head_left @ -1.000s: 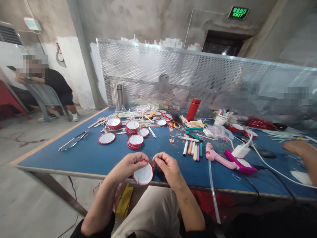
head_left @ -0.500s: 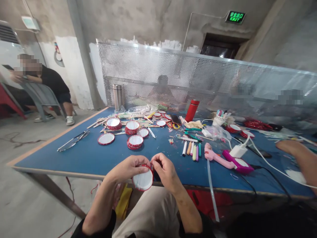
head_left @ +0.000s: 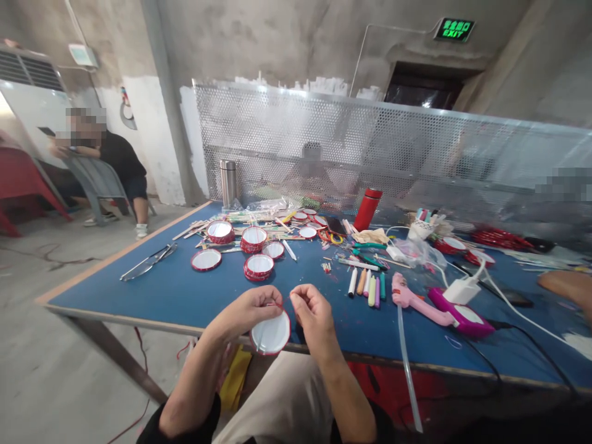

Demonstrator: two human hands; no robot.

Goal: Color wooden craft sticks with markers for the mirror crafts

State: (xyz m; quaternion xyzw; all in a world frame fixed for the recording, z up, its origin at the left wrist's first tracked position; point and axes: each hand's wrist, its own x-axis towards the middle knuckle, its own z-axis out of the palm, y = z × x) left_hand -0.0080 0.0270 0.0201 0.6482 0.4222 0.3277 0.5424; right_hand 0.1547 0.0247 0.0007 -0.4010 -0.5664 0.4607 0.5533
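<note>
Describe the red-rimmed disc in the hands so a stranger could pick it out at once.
At the near edge of the blue table, the left hand and right hand meet. The left grips a white, red-rimmed disc. Unlike the similar discs lying farther back, it is off the tabletop, a red strand running to the right hand.

Two hands [head_left: 252, 310] [head_left: 315, 317], two flasks [head_left: 228, 183] [head_left: 367, 209], one exit sign [head_left: 454, 28]

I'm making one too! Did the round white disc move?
No, barely: the white disc still overlaps the near table edge, in front of the red-rimmed stack; only the view shifted.
</note>
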